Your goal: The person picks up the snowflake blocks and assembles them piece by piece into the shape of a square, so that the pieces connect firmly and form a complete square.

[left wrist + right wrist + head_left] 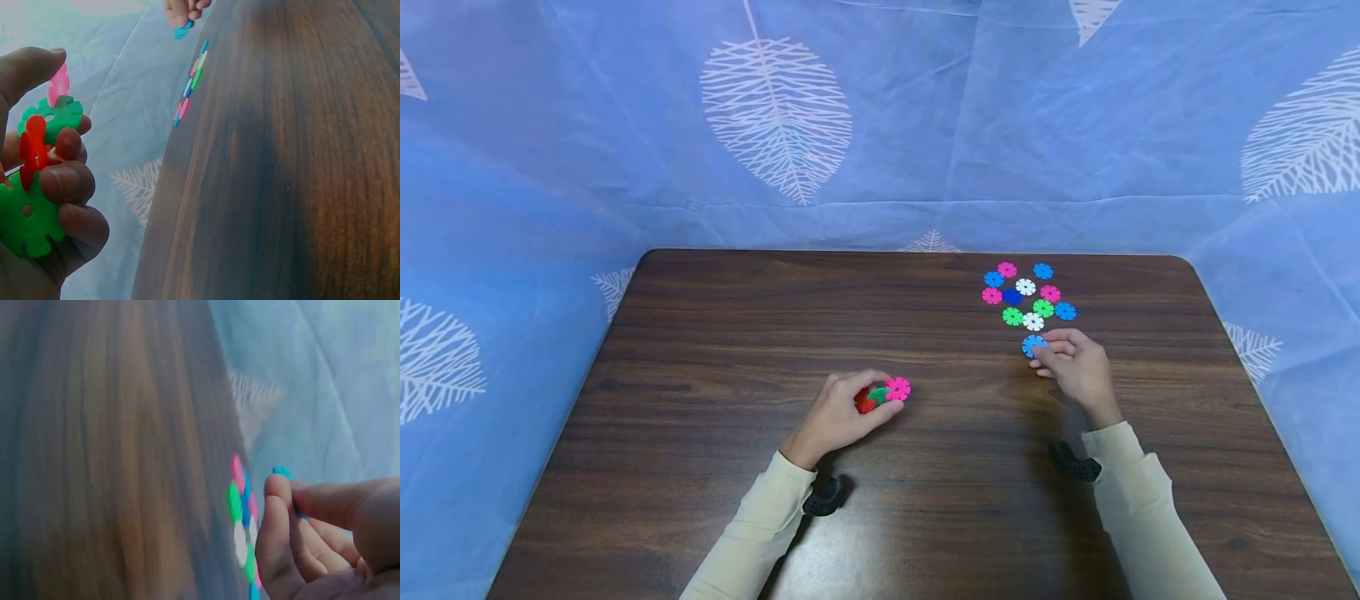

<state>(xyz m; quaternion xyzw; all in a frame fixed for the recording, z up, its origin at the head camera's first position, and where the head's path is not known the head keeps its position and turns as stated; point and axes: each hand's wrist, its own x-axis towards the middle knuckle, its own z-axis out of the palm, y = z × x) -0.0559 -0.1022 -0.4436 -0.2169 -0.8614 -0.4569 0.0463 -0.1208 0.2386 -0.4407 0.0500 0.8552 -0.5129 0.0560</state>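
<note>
My left hand (842, 412) grips a joined chain of notched discs. In the left wrist view the chain shows a pink disc (59, 84), a green disc (62, 116), a red disc (35, 147) and a larger-looking green disc (28, 215), with the fingers curled round it. To the right, my right hand (1078, 368) pinches a light blue disc (1033, 346) between thumb and fingertips, just in front of the loose discs. The right wrist view shows this blue disc (281, 471) mostly hidden by the fingers.
Several loose discs lie flat at the table's back right, among them a white disc (1026, 287), a green disc (1012, 317), a pink disc (1007, 269) and a dark blue disc (1012, 297). Behind the brown table (775, 317) hangs a blue cloth (925, 125) with white leaf shapes.
</note>
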